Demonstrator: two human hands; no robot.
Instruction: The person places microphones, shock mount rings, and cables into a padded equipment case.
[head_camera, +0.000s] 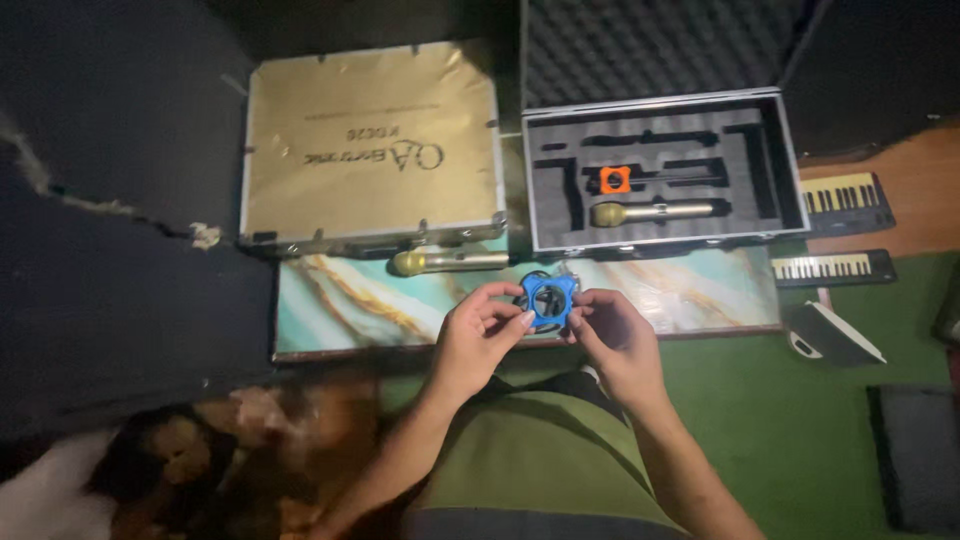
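Note:
Both my hands hold a small blue ring-shaped piece (548, 297) above the near edge of a marbled table top (340, 300). My left hand (478, 335) pinches its left side and my right hand (610, 335) grips its right side. A gold microphone (448, 262) lies on the table just beyond my left hand. Behind it an open foam-lined case (660, 165) holds a second gold microphone (650, 211) and an orange ring piece (614, 180).
A closed gold flat case (370, 145) rests at the back left. Two small keyboards (845, 195) (830, 266) lie on the right, with a white-edged dark object (830, 335) on the green floor (800, 420). Dark fabric covers the left side.

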